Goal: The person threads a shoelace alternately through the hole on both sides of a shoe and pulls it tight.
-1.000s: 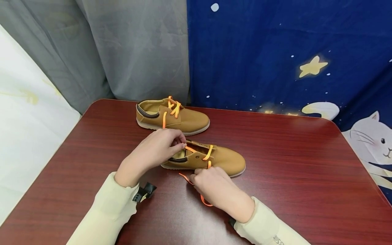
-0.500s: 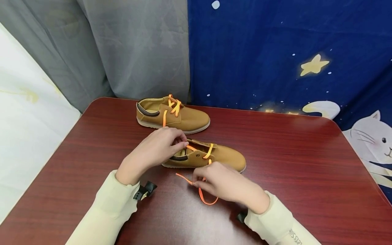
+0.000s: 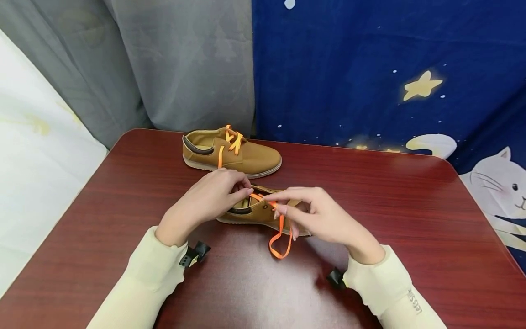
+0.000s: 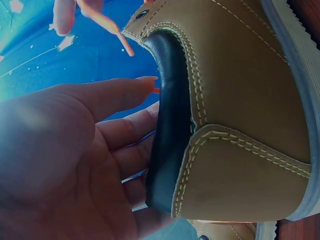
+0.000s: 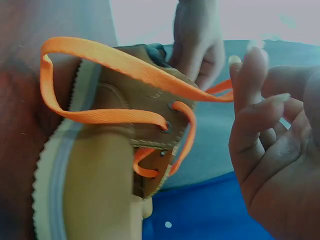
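Observation:
A tan shoe with a dark collar lies on the table, toe to the right. My left hand is over its opening, thumb and forefinger pinching an orange strand at the collar; a bit of orange shows at the thumb tip in the left wrist view. Above the eyelets, my right hand pinches the orange shoelace near its end. The lace's free tip sticks out past those fingers. From the right hand the lace loops down and back to an eyelet on the shoe's near side. The right hand covers much of the toe.
A second tan shoe with orange laces stands behind, toe also to the right. Both are on a dark red wooden table. Grey and blue curtains hang along the far edge, a white cloth at the left.
My right hand has lifted from the table in front of the shoe up to the eyelets, bringing the lace end along. The left hand has stayed in place.

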`<state>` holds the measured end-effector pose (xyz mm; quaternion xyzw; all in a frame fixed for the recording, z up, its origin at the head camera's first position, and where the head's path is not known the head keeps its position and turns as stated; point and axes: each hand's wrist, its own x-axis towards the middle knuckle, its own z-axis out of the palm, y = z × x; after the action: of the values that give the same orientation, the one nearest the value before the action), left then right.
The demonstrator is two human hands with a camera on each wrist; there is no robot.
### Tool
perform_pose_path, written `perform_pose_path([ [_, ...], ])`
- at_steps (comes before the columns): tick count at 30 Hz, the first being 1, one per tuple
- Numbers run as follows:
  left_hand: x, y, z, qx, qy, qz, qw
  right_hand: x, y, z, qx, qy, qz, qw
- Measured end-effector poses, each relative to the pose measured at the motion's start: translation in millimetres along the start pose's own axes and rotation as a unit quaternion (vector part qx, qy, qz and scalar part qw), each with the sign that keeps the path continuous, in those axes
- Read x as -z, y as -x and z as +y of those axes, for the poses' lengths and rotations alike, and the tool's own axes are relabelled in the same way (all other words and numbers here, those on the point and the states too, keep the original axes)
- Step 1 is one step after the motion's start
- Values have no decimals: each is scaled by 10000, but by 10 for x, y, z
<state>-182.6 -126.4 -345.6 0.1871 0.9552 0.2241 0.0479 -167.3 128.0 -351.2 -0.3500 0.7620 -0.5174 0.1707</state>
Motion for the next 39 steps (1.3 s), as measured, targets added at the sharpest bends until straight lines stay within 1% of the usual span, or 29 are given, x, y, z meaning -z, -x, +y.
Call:
perform_pose_path([
  [2, 10, -5, 5, -1, -14, 12, 10000, 50, -23, -18, -88, -147, 108, 9998],
  [5, 25, -8, 17, -6, -7, 24, 10000, 129, -66, -27, -55, -211, 253, 9994],
  [8, 34, -10, 36, 49, 69, 31, 10000, 211, -127, -21, 34, -100, 409, 9991],
  [10, 31, -16, 57, 117, 142, 63, 9998, 265, -163, -18, 65, 64, 491, 9988],
  [12, 9, -33, 79, 181, 238, 161, 9994, 312, -190, -16, 103, 138, 517, 9985],
  [14, -23, -54, 109, 153, 325, 365, 9987, 346, -203, -14, 88, 198, 556, 9982],
  [16, -68, -79, 133, 35, 450, 627, 9970, 362, -208, -6, 45, 235, 604, 9979],
  [18, -112, -97, 156, -141, 535, 980, 9937, 363, -207, 2, -22, 234, 652, 9976],
  [21, -159, -103, 174, -428, 440, 1527, 9864, 342, -212, 24, -40, 168, 628, 9979],
  [23, -172, -101, 181, -722, 344, 1837, 9797, 318, -225, 28, 36, 34, 575, 9983],
  [24, -179, -101, 183, -908, 306, 1957, 9760, 304, -234, 35, 83, -66, 531, 9985],
  [27, -218, -122, 192, -1538, 359, 2093, 9650, 269, -249, 40, 147, -307, 511, 9981],
  [29, -250, -136, 196, -1810, 472, 2175, 9580, 251, -260, 49, 187, -486, 509, 9973],
  [31, -277, -151, 192, -1885, 533, 2260, 9542, 245, -268, 53, 209, -502, 582, 9968],
  [34, -310, -167, 185, -1854, 571, 2374, 9518, 245, -276, 73, 271, -515, 709, 9958],
  [36, -326, -176, 179, -1811, 518, 2376, 9529, 245, -289, 93, 255, -455, 868, 9949],
  [39, -340, -184, 177, -1747, 420, 2313, 9561, 238, -320, 134, 84, -299, 1096, 9935],
])
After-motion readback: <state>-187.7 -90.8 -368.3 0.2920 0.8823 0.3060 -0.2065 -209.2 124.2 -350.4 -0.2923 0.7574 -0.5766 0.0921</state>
